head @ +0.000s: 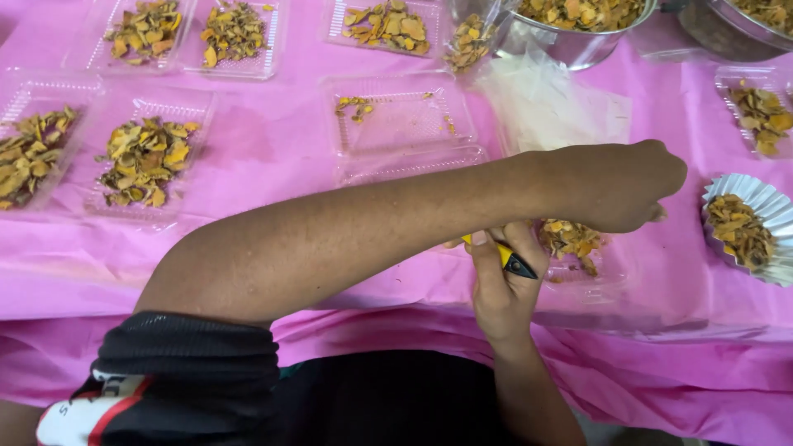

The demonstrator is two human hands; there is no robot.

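My left forearm crosses over to the right, and my left hand [628,186] hangs with fingers curled above a clear plastic tray [615,268] holding dried yellow-brown chips [566,239]. Anything inside the fist is hidden. Under that arm, my right hand [500,285] grips a small yellow and black tool [510,260] at the tray's left edge. A silver pleated foil cup [764,202] filled with the same chips sits just right of my left hand.
A pink cloth [273,149] covers the table. Several clear trays of chips lie across it, such as one at the left [144,157], and a nearly bare tray [405,124] sits in the middle. Metal bowls of chips [578,41] stand at the back right, beside white sheets [549,107].
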